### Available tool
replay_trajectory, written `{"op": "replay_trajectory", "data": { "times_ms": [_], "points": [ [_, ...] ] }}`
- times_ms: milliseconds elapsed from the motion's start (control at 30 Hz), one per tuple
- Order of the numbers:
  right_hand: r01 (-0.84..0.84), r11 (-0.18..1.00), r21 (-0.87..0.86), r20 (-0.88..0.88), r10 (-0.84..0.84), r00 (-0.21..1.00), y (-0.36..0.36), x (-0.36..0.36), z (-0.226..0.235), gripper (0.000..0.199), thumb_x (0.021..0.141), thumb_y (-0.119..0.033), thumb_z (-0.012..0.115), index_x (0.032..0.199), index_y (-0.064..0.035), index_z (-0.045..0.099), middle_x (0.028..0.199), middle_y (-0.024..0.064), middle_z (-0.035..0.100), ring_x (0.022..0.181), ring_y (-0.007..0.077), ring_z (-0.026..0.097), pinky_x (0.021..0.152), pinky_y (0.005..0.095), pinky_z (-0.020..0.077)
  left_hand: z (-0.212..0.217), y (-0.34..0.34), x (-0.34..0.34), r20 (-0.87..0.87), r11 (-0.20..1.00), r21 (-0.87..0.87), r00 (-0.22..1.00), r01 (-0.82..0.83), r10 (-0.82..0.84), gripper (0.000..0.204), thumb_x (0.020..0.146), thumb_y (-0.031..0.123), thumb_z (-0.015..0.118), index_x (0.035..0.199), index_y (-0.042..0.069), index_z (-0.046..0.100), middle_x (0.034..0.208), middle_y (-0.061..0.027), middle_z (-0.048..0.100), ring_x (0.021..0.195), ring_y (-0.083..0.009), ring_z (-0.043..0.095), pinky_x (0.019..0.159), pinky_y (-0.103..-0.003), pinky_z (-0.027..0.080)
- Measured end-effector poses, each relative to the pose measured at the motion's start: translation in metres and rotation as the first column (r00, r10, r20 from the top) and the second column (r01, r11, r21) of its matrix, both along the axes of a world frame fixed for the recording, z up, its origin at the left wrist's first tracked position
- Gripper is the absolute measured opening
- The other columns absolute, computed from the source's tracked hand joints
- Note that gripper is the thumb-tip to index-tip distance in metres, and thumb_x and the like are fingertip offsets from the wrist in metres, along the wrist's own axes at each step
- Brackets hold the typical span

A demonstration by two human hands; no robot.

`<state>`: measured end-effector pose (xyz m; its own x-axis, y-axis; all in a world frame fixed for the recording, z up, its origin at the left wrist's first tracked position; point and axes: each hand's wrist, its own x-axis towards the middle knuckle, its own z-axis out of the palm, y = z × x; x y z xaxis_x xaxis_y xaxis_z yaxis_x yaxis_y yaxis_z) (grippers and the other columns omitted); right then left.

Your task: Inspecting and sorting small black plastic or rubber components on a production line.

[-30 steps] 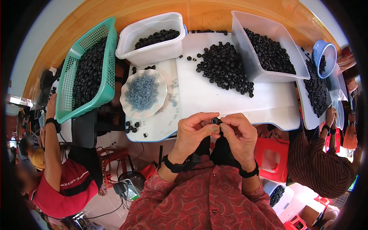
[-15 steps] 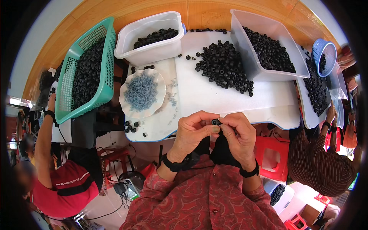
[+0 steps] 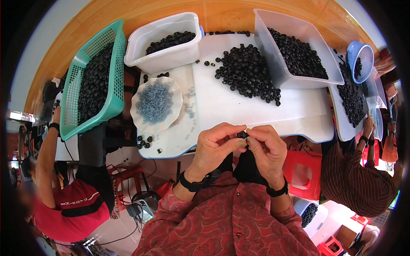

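Between left hand [image 3: 210, 148] and right hand [image 3: 270, 151], fingers [image 3: 225, 130] partly hide a black piece [image 3: 242, 135].

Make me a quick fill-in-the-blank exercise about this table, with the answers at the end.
1. The left hand and right hand hold a small part coloured ____.
2. The wavy-edged plate lies to the ____ of the loose pile.
3. The large mesh basket is coloured ____.
4. The white tub stands ____ that basket and the clear bin.

Missing words: black; left; green; between.

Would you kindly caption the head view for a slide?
Left hand and right hand hold a small black part before a white table bearing a pile of black pieces.
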<state>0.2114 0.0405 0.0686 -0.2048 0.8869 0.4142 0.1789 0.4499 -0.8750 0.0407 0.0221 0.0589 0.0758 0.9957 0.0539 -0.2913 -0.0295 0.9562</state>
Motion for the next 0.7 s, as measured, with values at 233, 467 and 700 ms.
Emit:
{"op": "replay_trajectory", "data": {
  "times_ms": [233,467,700],
  "points": [
    [-0.015,0.999,-0.044,-0.002,0.015,1.000,0.002,0.003,0.004,0.018,0.085,0.006,0.069,0.102,0.0000,0.070,0.094,0.0095,0.066,0.076,0.0135,0.065,0.065,0.0242,0.0511,-0.001,0.001,-0.002,0.150,0.994,-0.086,0.987,0.069,-0.056,0.030,0.090,-0.007,0.065,0.119,-0.005,0.062,0.097,-0.0101,0.069,0.081,-0.0166,0.071,0.075,-0.026,0.060],
    [-0.003,0.993,-0.120,-0.070,-0.006,0.998,0.002,0.004,0.007,0.018,0.082,0.008,0.071,0.098,-0.0005,0.070,0.092,0.0095,0.066,0.077,0.0139,0.065,0.066,0.0251,0.0520,-0.002,0.002,0.000,0.209,0.995,-0.080,0.977,0.061,-0.043,0.022,0.090,-0.005,0.066,0.111,-0.004,0.062,0.094,-0.0098,0.070,0.079,-0.0150,0.070,0.073,-0.025,0.060],
    [-0.046,0.999,-0.004,0.083,0.046,0.996,0.003,0.007,0.016,0.017,0.083,0.008,0.069,0.097,-0.0002,0.070,0.093,0.0096,0.067,0.073,0.0131,0.066,0.062,0.0248,0.0524,-0.007,0.003,-0.002,0.103,0.998,-0.032,0.994,0.053,-0.049,0.019,0.089,-0.005,0.067,0.108,-0.003,0.066,0.093,-0.0085,0.070,0.080,-0.0136,0.070,0.073,-0.024,0.059]
  ]
}}
